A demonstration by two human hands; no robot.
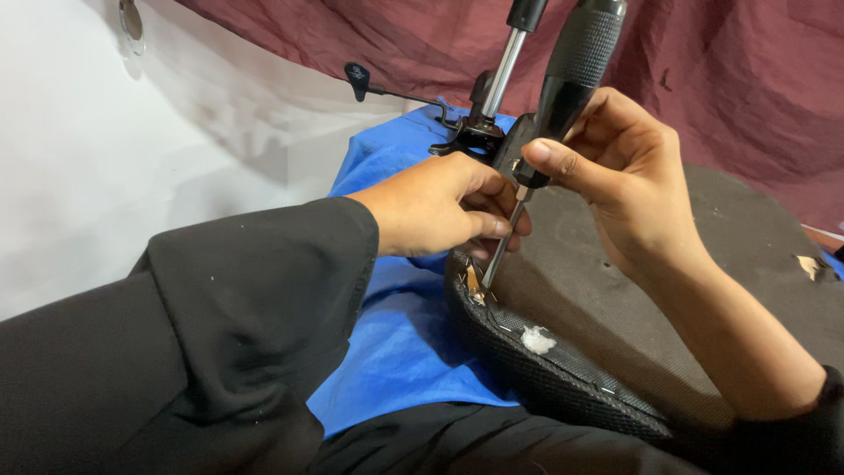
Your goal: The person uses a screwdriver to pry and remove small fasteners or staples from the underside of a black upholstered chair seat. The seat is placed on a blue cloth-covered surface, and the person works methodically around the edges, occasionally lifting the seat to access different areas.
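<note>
My right hand (629, 180) grips the black textured handle of a screwdriver (576, 62), whose metal shaft points down at the edge of an upturned chair seat (633, 290). The tip sits at a staple spot on the seat's black mesh rim (536, 369). My left hand (440, 207), in a black sleeve, pinches the shaft near the rim, fingers pressed against the seat edge. A tuft of white stuffing (538, 339) shows on the rim just right of the tip.
A blue cloth (400, 325) lies under the seat. The seat's metal post and black lever mechanism (479, 123) rise behind my hands. A maroon fabric (703, 62) hangs at the back and a white wall (105, 158) stands at the left.
</note>
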